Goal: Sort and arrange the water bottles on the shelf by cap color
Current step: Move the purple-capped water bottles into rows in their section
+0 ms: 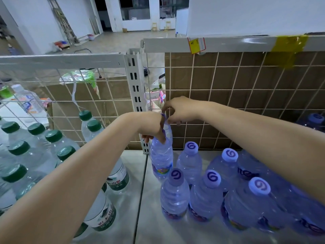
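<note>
My left hand [152, 128] is curled round the neck of a purple-capped bottle [161, 156] standing at the back left corner of the right shelf [154, 231], at about twelve o'clock from me. My right hand [177, 110] pinches the top of a second purple bottle [168, 128] just behind it, against the wire grid [211, 95]. The other purple-capped bottles [211, 191] stand at about two o'clock; the green-capped bottles [35, 147] keep to the left shelf at ten o'clock. To do this well, I judge I should set both bottles down upright, snug in the back row beside their purple neighbours, and let go only once they stand steady.
</note>
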Motion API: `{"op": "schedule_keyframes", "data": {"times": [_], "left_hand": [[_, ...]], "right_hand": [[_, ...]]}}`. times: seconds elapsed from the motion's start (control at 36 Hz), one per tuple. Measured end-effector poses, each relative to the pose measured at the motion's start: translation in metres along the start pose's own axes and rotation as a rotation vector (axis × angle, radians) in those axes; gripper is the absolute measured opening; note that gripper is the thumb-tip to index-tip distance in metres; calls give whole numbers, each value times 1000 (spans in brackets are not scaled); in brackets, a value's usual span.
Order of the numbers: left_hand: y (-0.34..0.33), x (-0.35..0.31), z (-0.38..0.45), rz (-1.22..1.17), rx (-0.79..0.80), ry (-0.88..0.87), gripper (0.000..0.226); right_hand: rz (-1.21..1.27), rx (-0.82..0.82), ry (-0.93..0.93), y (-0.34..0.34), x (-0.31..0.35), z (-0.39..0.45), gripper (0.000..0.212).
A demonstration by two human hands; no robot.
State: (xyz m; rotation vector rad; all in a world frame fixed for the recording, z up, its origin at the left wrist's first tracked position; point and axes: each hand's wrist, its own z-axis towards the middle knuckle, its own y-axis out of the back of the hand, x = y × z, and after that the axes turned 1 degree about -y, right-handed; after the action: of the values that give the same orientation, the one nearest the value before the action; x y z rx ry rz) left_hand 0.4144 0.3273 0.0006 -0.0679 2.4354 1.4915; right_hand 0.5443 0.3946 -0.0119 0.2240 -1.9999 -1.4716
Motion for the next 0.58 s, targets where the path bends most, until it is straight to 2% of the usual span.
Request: {"op": "schedule_keyframes", "data": {"times": [0.08,0.14,0.22,0.31,0.36,0.44,0.58], "left_hand": [[6,-3,-10,70,-107,-27,34],[10,-9,-21,138,-168,-65,29],[9,-25,-42,131,-55,-93,31],[-4,-40,-60,132,132,-76,47],[-15,-48,-67,140,202,-75,54],[-32,-51,-70,177,220,-92,55],[-52,-47,-66,124,187,-162,37]], "right_hand": [[-34,7,-12,15,-1,-21,31],[-38,67,-21,24,-2,-36,24],[-14,207,-48,28,-3,-53,26],[-26,310,-94,23,-2,-65,34],[-46,357,-122,17,-1,-72,38],[-66,375,-129,8,-1,-77,40],[-68,340,-94,-3,-1,-80,38]]}}
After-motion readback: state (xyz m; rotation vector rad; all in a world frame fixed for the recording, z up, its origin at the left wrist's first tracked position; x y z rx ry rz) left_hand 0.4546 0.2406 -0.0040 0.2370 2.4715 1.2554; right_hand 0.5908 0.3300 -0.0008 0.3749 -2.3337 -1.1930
